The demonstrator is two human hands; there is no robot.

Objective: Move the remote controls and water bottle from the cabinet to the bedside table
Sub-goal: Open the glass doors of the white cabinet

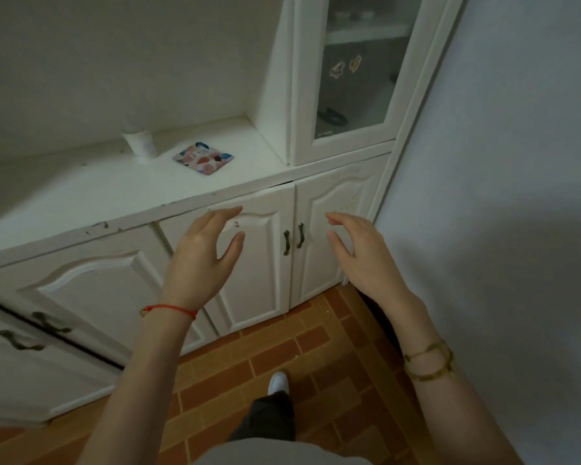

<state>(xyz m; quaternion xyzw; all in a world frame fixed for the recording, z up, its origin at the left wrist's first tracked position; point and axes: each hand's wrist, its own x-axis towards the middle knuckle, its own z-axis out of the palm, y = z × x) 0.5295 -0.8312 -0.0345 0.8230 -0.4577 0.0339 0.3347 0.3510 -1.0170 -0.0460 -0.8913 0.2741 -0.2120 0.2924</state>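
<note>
A white cabinet [91,196] with a flat top and closed lower doors stands in front of me. Two dark handles [293,242] sit where the two right doors meet. My left hand [203,255] hovers open in front of the left of those doors, fingers spread, holding nothing. My right hand [358,251] hovers open in front of the right door, also holding nothing. The handles lie between my two hands. No remote controls or water bottle are in sight.
A white cup [141,142] and a speckled square coaster [203,158] rest on the cabinet top. A tall glass-door unit [356,68] rises at the right. A grey wall [500,162] closes the right side. My shoe [278,382] stands on the brick-pattern floor [316,347].
</note>
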